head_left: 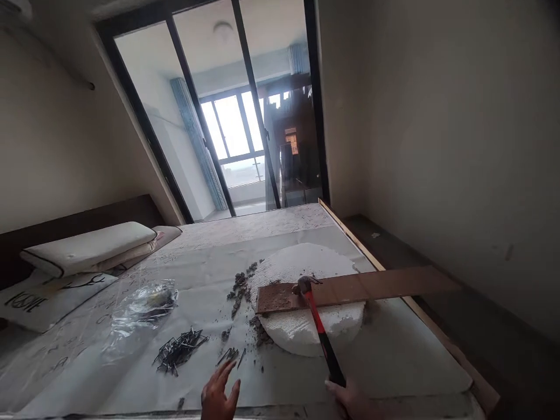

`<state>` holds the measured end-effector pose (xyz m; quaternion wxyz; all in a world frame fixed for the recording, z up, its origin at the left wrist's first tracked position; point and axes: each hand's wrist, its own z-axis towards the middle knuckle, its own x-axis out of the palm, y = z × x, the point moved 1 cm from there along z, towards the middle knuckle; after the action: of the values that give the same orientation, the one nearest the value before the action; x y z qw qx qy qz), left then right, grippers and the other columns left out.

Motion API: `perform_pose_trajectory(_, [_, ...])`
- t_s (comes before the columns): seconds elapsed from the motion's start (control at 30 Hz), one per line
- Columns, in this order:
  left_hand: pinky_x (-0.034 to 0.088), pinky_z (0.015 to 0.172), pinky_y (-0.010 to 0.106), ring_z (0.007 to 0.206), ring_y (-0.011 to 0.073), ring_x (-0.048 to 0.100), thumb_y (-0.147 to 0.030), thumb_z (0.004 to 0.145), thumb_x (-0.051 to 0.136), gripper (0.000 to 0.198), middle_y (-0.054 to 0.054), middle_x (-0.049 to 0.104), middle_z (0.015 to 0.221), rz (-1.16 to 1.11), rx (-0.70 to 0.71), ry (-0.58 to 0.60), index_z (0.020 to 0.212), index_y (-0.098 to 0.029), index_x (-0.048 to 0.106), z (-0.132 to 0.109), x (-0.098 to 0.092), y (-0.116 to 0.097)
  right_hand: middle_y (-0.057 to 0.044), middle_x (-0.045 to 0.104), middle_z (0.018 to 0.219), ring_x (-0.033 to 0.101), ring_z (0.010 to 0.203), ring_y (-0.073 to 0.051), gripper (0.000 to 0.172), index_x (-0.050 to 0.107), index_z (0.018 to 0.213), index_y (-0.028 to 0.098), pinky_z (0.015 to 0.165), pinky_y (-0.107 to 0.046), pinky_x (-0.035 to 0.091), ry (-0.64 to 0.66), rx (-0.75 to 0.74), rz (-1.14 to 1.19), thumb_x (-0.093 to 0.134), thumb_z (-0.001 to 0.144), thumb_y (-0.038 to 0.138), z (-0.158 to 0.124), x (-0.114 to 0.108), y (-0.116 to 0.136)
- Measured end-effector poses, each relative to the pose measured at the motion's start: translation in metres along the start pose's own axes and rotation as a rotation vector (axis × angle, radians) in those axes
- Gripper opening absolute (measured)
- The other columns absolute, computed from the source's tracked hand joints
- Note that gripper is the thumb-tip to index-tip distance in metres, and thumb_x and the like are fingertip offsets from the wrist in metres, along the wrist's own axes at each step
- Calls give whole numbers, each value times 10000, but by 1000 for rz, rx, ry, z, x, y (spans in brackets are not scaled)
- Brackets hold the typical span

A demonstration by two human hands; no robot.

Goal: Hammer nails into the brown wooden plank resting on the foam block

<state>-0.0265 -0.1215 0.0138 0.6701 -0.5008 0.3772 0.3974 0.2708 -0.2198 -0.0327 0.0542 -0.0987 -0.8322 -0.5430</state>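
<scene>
Hammer (319, 328) over plank (376, 285) on round foam (291, 333)

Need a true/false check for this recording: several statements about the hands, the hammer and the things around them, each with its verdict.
1. The right hand grips the claw hammer. True.
2. The claw hammer's handle is all yellow. False: it is red and black.
3. The brown plank reaches past the right edge of the white foam disc. True.
4. The white foam disc lies on top of the brown plank. False: the plank lies across the disc.
5. The larger nail pile lies between the clear plastic bag and the left hand. True.
6. The left hand is clenched into a fist. False: it is open, near a smaller group of nails.
</scene>
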Motion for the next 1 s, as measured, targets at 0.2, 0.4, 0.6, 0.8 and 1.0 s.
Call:
perform_pose_trajectory(0.2, [188,1053,533,1347,315,232,-230,818,426,411,119,375,1420,364,109,-201,1203,-197,565,11,-14,-9,130,291,340,316,251,-88,426,427,715,219,276,-221,267,34,54,181,564,588,602,-4,-4,-17])
perform_pose_trajectory(0.4, [318,936,428,1028,242,561,-225,806,466,242,76,668,1022,456,146,96,876,-235,697,32,-4,-13,141,327,352,314,260,-76,424,415,796,217,274,-209,283,72,87,210,583,587,544,-12,-10,-5])
perform_pose_trajectory(0.6, [357,810,308,928,193,594,-200,803,466,250,71,684,949,479,115,325,965,-201,656,59,21,-27,145,319,344,322,249,-82,401,400,803,227,273,-208,281,113,75,224,563,605,536,-6,-10,-12])
perform_pose_trajectory(0.8, [356,647,217,762,140,590,-24,708,447,293,45,664,828,392,-8,382,907,-166,610,74,39,-13,137,317,341,316,249,-83,403,411,801,221,284,-207,284,100,51,192,517,611,561,2,-5,-16])
perform_pose_trajectory(1.0, [414,668,232,750,158,602,-76,719,427,300,66,656,810,160,9,233,935,-127,629,88,23,-30,119,309,351,280,285,-76,385,438,765,205,336,-215,251,61,-21,113,488,629,561,7,-5,-15])
